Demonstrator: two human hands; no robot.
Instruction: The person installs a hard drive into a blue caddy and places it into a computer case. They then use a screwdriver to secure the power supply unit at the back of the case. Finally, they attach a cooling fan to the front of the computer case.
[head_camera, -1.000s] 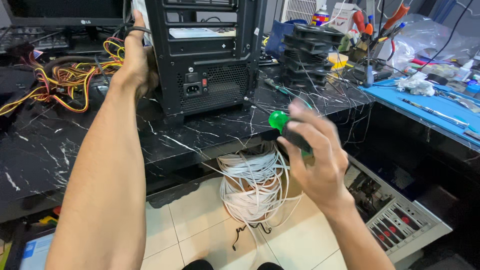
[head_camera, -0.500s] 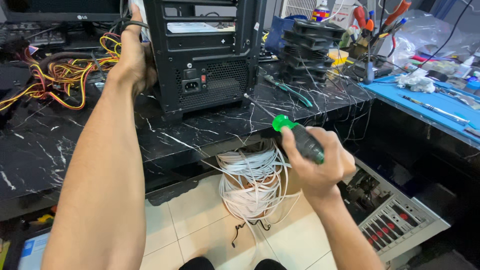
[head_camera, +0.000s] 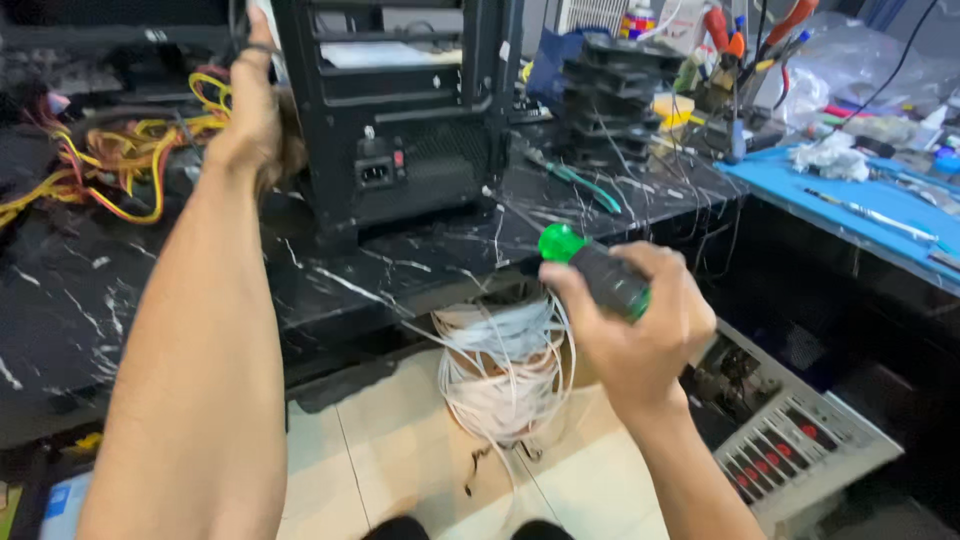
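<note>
My right hand (head_camera: 640, 325) is closed around a screwdriver (head_camera: 592, 270) with a black grip and a green cap, held in the air in front of the table edge; its shaft is hidden by my fingers. My left hand (head_camera: 250, 120) reaches far forward and grips the left side of a black computer case (head_camera: 400, 110) that stands upright on the black marble table (head_camera: 200, 290). The case's back faces me, with a power socket and a red switch low down.
A bundle of yellow, red and black wires (head_camera: 120, 160) lies left of the case. A stack of black fans (head_camera: 620, 95) and a tool holder (head_camera: 740, 60) stand at the right. A blue mat (head_camera: 850, 205) lies far right. A white cable coil (head_camera: 500, 365) and a grey device (head_camera: 790, 440) sit on the floor.
My right hand has turned the screwdriver in its grip and drifted slightly right and down. My left hand has stayed on the case's side.
</note>
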